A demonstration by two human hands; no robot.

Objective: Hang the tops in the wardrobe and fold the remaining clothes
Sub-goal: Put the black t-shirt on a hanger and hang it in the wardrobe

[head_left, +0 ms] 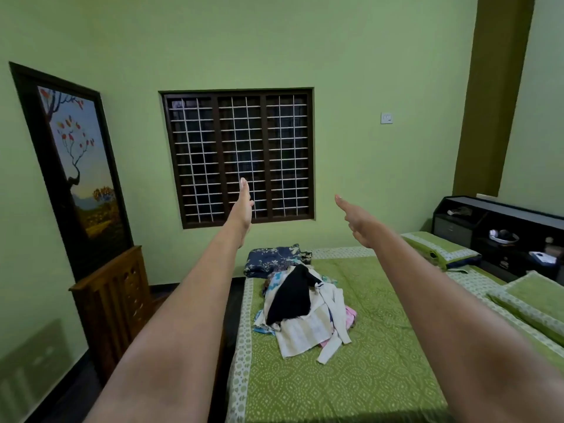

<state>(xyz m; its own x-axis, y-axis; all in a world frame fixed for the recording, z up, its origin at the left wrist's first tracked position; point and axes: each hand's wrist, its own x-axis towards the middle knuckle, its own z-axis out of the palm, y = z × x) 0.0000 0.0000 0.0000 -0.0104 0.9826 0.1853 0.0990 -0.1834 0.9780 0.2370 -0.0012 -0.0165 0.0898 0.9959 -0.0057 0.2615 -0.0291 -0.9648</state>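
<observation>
While both bare arms stretch forward over the bed [381, 377], the left hand [244, 206] and right hand [355, 219] are held out with straight fingers, gripping nothing. Below and between them, the pile of clothes [302, 312] (a black garment on top) lies on the bed's green cover, just in front of a folded blue floral cloth [271, 259].

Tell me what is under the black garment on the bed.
The black garment tops a pile of clothes: cream, striped, pink and blue pieces show beneath. What lies deeper is covered.

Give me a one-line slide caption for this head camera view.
Both arms stretched forward, left hand and right hand open and empty, above a pile of unsorted clothes on the green bed.
</observation>
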